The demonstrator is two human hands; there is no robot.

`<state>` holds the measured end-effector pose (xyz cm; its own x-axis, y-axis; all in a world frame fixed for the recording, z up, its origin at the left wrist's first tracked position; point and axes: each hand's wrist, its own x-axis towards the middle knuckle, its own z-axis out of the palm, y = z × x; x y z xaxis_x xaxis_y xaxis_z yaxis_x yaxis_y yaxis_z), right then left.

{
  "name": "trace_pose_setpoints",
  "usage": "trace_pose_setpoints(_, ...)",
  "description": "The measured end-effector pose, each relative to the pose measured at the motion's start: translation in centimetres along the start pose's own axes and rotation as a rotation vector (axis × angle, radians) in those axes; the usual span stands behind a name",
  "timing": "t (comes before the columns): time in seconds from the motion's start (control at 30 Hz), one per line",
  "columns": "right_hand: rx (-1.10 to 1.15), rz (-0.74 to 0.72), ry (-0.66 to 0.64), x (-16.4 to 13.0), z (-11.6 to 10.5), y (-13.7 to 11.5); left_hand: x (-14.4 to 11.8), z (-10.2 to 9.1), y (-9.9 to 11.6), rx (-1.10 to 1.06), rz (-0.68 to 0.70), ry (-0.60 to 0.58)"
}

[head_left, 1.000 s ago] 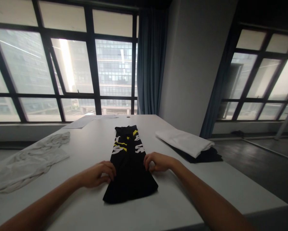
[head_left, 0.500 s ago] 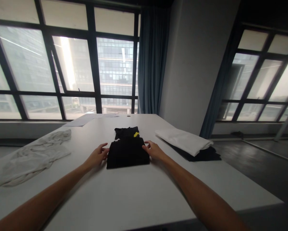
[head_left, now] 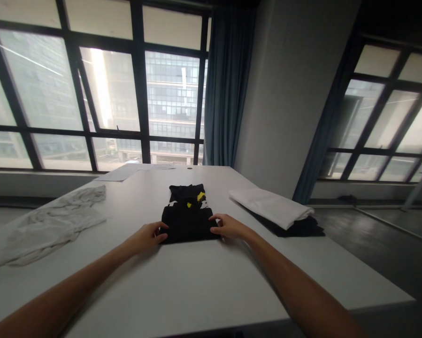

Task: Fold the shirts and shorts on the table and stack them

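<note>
A folded black garment (head_left: 187, 225) lies on the white table in front of me. Its far part (head_left: 187, 191) is narrower and rumpled, with yellow and white print showing beyond the smooth near fold. At the left edge of that fold, my left hand (head_left: 148, 237) has its thumb and forefinger bent around the cloth. My right hand (head_left: 230, 227) grips the opposite edge the same way, forefinger near the far corner and thumb below it. The other fingers of both hands are partly hidden.
A crumpled pale garment (head_left: 56, 223) lies to the left. On the right, a folded white cloth (head_left: 270, 204) rests over a black cloth (head_left: 307, 227). Paper sheets (head_left: 121, 172) lie at the far left of the table (head_left: 203, 286). A pillar (head_left: 281, 103) stands behind it.
Both hands have moved nearer along the sides of the black garment, the left also inward. The near fold's far edge sits lower, and more yellow and white print shows beyond it.
</note>
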<state>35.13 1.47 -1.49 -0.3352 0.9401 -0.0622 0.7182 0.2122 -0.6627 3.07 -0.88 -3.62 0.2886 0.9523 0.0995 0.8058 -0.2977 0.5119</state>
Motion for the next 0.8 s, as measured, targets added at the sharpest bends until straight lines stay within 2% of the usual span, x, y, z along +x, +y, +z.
trace_pose_setpoints(0.13, -0.049, -0.073, 0.114, 0.0, -0.1, -0.3, 0.0, -0.6, 0.3, 0.005, 0.018, 0.008)
trace_pose_setpoints(0.23, -0.125, -0.048, 0.083, -0.1, -0.2, -0.5, -0.1, -0.8, 0.4, -0.042, 0.008, -0.027)
trace_pose_setpoints(0.37, -0.101, -0.033, -0.181, -1.0, -1.3, -0.6, -0.6, -1.2, 0.7, -0.121, 0.014, -0.179)
trace_pose_setpoints(0.53, 0.049, -0.018, -0.551, -2.3, -3.4, -0.2, -2.2, -3.0, 2.2, -0.178, 0.083, -0.472)
trace_pose_setpoints(0.57, 0.031, -0.008, -0.578, -2.4, -3.6, -0.2, -2.4, -3.2, 2.6, -0.157, 0.089, -0.472)
trace_pose_setpoints(0.6, -0.011, -0.01, -0.538, -2.3, -3.6, -0.3, -2.5, -3.3, 2.9, -0.125, 0.1, -0.419)
trace_pose_setpoints(0.63, -0.072, -0.026, -0.426, -2.2, -3.3, -0.5, -2.4, -3.1, 3.2, -0.089, 0.121, -0.317)
trace_pose_setpoints(0.7, -0.19, -0.122, -0.078, -1.6, -2.2, -0.9, -1.9, -2.0, 3.1, -0.012, 0.193, -0.065)
trace_pose_setpoints(0.73, -0.232, -0.196, 0.079, -1.3, -1.5, -1.1, -1.6, -1.3, 2.7, 0.034, 0.231, 0.026)
trace_pose_setpoints(0.77, -0.267, -0.269, 0.173, -0.9, -0.6, -1.2, -1.1, -0.4, 2.2, 0.089, 0.258, 0.063)
trace_pose_setpoints(0.8, -0.295, -0.322, 0.188, -0.6, 0.3, -1.3, -0.7, 0.4, 1.6, 0.146, 0.264, 0.051)
